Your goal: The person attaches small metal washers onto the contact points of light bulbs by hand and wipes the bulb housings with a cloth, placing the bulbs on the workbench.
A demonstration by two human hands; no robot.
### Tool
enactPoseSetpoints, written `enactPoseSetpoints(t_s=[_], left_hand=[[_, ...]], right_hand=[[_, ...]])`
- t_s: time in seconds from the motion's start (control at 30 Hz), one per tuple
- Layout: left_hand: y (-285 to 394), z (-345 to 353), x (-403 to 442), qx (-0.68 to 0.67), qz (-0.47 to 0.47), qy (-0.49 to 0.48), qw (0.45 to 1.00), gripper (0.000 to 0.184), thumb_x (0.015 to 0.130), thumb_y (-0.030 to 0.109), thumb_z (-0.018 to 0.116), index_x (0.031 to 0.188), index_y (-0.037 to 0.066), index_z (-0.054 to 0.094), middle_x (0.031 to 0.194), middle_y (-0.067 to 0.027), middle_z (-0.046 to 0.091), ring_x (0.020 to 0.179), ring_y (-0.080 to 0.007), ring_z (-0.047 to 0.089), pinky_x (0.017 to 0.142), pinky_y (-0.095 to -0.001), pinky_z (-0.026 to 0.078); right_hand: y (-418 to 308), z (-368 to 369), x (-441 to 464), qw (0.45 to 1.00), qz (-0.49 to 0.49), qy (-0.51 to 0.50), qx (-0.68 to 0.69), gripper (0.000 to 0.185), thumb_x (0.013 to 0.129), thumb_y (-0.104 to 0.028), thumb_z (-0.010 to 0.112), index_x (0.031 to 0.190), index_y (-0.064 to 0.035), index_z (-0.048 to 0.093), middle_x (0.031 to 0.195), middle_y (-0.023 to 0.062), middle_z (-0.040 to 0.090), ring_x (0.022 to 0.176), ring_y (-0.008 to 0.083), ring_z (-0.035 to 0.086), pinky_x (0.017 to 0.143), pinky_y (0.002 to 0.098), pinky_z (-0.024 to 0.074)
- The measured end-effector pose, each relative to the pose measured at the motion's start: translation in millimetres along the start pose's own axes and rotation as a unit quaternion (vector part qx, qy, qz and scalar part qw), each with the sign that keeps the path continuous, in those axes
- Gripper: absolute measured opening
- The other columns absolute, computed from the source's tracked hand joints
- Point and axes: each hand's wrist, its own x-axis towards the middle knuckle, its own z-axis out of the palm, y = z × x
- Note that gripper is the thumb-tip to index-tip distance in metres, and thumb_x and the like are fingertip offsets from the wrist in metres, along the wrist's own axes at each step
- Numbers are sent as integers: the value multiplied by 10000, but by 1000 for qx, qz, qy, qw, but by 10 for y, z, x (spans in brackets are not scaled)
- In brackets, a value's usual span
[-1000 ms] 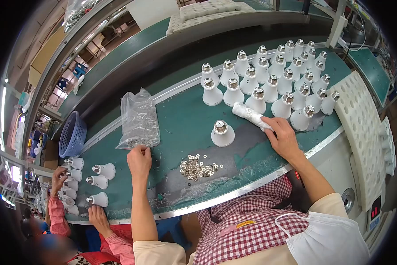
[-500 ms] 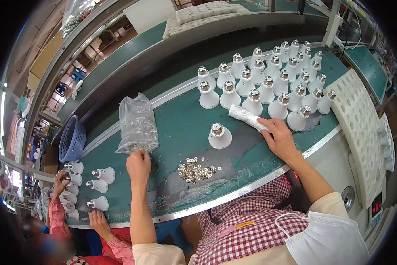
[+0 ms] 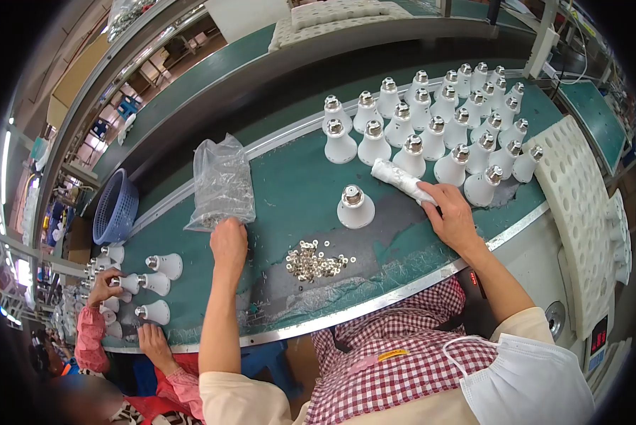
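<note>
My right hand (image 3: pixel 451 216) is wrapped around one end of a white tool-like roll (image 3: pixel 401 178), whose other end points up and left toward the bulbs. At the near edge of a clear plastic bag (image 3: pixel 224 177), which has small metal parts inside, is my left hand (image 3: pixel 229 244). Its fingers are closed, and what they pinch is hidden. A single white LED bulb (image 3: pixel 355 209) stands cap up between my hands. In front of it lies a loose pile of small metal rings (image 3: pixel 311 262).
Many white bulbs (image 3: pixel 451 127) stand cap up at back right. A perforated foam tray (image 3: pixel 573 205) lies beyond them. A blue basket (image 3: pixel 116 209) sits at left. A co-worker's hands (image 3: pixel 105 287) handle bulbs (image 3: pixel 155 312) lying at the left end of the green bench.
The view has shifted slightly. My left hand has moved a little toward the bag. My right hand keeps the white roll. The co-worker's hand has moved right, among the lying bulbs.
</note>
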Motion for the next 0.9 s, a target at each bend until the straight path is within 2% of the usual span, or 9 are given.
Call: enactPoseSetpoints(t_s=[0.17, 0.27, 0.33, 0.63, 0.77, 0.8, 0.83, 0.87, 0.9], left_hand=[[-133, -163, -27, -40, 11, -40, 998, 135, 738, 109, 619, 761, -22, 643, 711, -201, 624, 693, -328, 636, 636, -414, 480], [-17, -430, -144, -202, -41, -66, 976, 145, 769, 112, 634, 764, -33, 631, 652, -122, 618, 594, -199, 599, 546, -328, 455], [320, -565, -249, -479, -164, -162, 847, 139, 812, 110, 639, 785, -25, 619, 645, -28, 570, 555, -92, 507, 502, -228, 395], [1332, -523, -518, -781, -139, -261, 551, 122, 844, 96, 629, 865, -22, 606, 717, -18, 556, 594, -82, 483, 529, -211, 382], [1587, -629, -570, -746, -180, -246, 592, 125, 839, 90, 571, 884, -27, 572, 776, -18, 558, 653, -64, 492, 555, -199, 399], [1515, -518, -546, -801, -150, -277, 508, 93, 812, 67, 619, 832, -23, 608, 770, -52, 599, 697, -116, 556, 608, -240, 447], [1282, -257, -546, -792, -90, -358, 486, 369, 858, 222, 618, 1134, -15, 556, 889, -79, 647, 803, -162, 606, 691, -249, 461], [1551, -405, -600, -778, -164, -288, 533, 365, 885, 275, 579, 1095, -22, 556, 918, -65, 617, 785, -149, 561, 677, -218, 428], [1475, -237, -558, -786, -160, -317, 506, 330, 890, 259, 572, 1097, 2, 558, 880, -57, 617, 718, -131, 546, 628, -218, 436]], right_hand=[[-24, -38, 16, 1000, 14, -5, 9, 371, 755, -48, 636, 1121, -80, 591, 909, 133, 567, 844, 297, 555, 734, 376, 463], [-219, -116, 111, 997, -27, 72, -11, 361, 744, -55, 651, 1101, -73, 597, 921, 123, 576, 834, 292, 560, 721, 371, 469], [-545, -181, 233, 995, -47, 58, 64, 343, 738, -59, 659, 1076, -69, 603, 922, 115, 585, 827, 286, 563, 714, 369, 473], [-1134, 204, 395, 960, -167, 43, 221, 252, 709, -75, 700, 949, -35, 635, 912, 95, 623, 795, 256, 587, 715, 346, 488], [-1009, 253, 301, 957, -239, 54, 154, 169, 746, -146, 607, 904, -85, 604, 821, 68, 597, 751, 230, 587, 633, 329, 476], [-1024, 220, 289, 958, -224, 83, 160, 133, 753, -154, 569, 872, -95, 580, 770, 58, 567, 717, 235, 572, 610, 336, 469], [-981, 219, 264, 971, -199, 44, 126, 102, 767, -154, 554, 848, -96, 573, 756, 55, 548, 701, 248, 550, 602, 350, 463], [-924, 261, 275, 957, -215, 88, 173, 85, 768, -151, 559, 833, -97, 566, 731, 61, 522, 672, 259, 531, 604, 359, 464], [-900, 315, 261, 960, -211, 112, 145, 111, 801, -154, 576, 865, -62, 572, 754, 66, 555, 646, 230, 542, 602, 345, 459]])
